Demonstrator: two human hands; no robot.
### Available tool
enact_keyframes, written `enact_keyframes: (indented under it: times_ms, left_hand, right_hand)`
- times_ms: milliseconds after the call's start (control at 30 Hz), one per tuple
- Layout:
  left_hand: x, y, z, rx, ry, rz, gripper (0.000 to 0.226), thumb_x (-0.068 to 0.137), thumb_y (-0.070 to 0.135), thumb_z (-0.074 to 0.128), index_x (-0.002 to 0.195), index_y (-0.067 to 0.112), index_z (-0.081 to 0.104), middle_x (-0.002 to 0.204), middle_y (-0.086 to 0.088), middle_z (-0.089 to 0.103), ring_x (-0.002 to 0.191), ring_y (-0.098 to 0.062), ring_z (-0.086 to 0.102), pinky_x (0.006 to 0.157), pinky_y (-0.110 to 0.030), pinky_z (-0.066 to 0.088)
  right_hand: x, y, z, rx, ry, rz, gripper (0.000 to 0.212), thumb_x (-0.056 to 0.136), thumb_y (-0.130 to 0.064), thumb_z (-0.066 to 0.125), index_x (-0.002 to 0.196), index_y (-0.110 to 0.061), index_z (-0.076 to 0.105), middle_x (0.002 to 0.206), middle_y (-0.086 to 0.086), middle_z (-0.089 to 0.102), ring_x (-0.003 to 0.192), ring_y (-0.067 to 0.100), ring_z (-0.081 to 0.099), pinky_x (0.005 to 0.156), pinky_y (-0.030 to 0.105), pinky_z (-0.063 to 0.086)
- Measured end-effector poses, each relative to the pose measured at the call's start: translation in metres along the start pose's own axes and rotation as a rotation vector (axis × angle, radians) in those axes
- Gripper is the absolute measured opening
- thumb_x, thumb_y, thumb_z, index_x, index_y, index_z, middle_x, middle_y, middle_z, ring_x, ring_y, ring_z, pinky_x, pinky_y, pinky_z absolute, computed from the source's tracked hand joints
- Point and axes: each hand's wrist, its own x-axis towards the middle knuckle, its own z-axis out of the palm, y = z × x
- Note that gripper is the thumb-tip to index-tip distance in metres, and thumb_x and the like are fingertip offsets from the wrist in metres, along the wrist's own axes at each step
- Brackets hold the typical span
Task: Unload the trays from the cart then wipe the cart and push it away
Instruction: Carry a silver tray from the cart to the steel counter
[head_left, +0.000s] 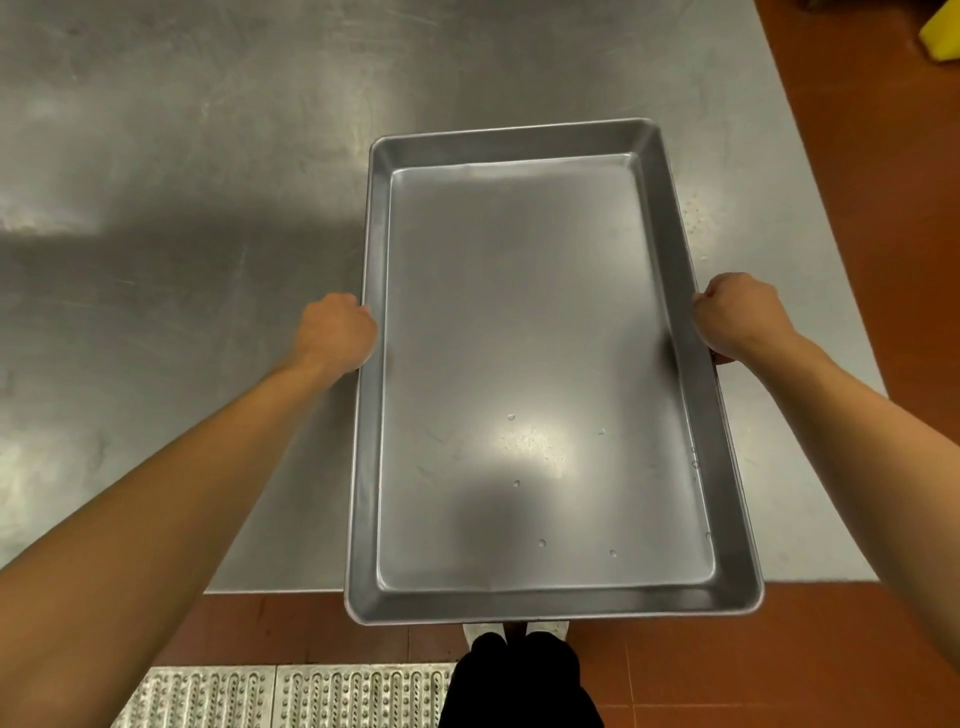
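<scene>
Gripping a metal tray (545, 374) by its two long sides, the person holds it lengthwise over the near right part of a steel table (208, 208). The left hand (335, 332) curls round the left rim about halfway along, knuckles up, fingers tucked under the edge and out of sight. The right hand (740, 317) clasps the right rim at the same height, fist closed on the edge, fingertips hidden below. The tray's far end lies over the table surface, short of the table's right edge; its near end juts out past the table's near edge, above the red-brown floor (779, 654). Whether the tray's underside touches the table cannot be told. A few small water drops (511, 417) sit on the tray's flat bottom, which carries nothing else. Below the tray's near rim, white shoe tips (483, 631) and dark trousers (519, 680) show. A studded metal floor plate (280, 696) lies at the lower left, and a yellow object (941, 31) shows at the top right corner.
</scene>
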Motion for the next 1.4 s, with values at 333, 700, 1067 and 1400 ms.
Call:
enact_keyframes:
  times_ms: [333, 700, 1067, 1400]
  left_hand:
    - [-0.025, -0.018, 0.002, -0.211, -0.026, -0.005, 0.057, 0.108, 0.041, 0.036, 0.102, -0.008, 0.064, 0.112, -0.033, 0.068, 0.103, -0.047, 0.065, 0.092, -0.047, 0.054]
    - [-0.123, 0.007, -0.086, -0.329, 0.116, 0.076, 0.072, 0.106, 0.056, 0.027, 0.105, -0.006, 0.062, 0.119, -0.029, 0.065, 0.114, -0.045, 0.059, 0.098, -0.045, 0.044]
    - [-0.25, -0.026, -0.131, -0.648, 0.368, 0.234, 0.041, 0.107, 0.051, 0.037, 0.115, 0.02, 0.063, 0.112, 0.003, 0.056, 0.104, -0.014, 0.046, 0.09, -0.027, 0.033]
    - [-0.403, -0.066, -0.149, -0.723, 0.531, 0.324, 0.041, 0.107, 0.048, 0.04, 0.085, 0.017, 0.053, 0.088, -0.001, 0.052, 0.086, -0.02, 0.046, 0.076, -0.033, 0.034]
  right_hand:
    - [-0.031, 0.011, 0.0, 0.179, -0.026, -0.006, 0.045, 0.106, -0.036, 0.045, 0.074, -0.005, 0.052, 0.068, 0.016, 0.057, 0.074, 0.039, 0.064, 0.064, 0.035, 0.046]
    - [-0.127, -0.008, -0.069, 0.434, 0.019, -0.186, 0.072, 0.103, -0.065, 0.03, 0.155, -0.015, 0.037, 0.16, 0.012, 0.04, 0.144, 0.035, 0.042, 0.113, 0.049, 0.037]
    - [-0.233, -0.03, -0.109, 0.614, -0.052, -0.549, 0.052, 0.106, -0.061, 0.026, 0.133, -0.028, 0.055, 0.124, -0.006, 0.06, 0.102, 0.0, 0.057, 0.085, 0.023, 0.046]
    - [-0.385, 0.021, -0.144, 0.685, 0.081, -0.72, 0.054, 0.108, -0.052, 0.03, 0.149, -0.021, 0.045, 0.133, -0.011, 0.049, 0.119, 0.004, 0.044, 0.098, 0.025, 0.032]
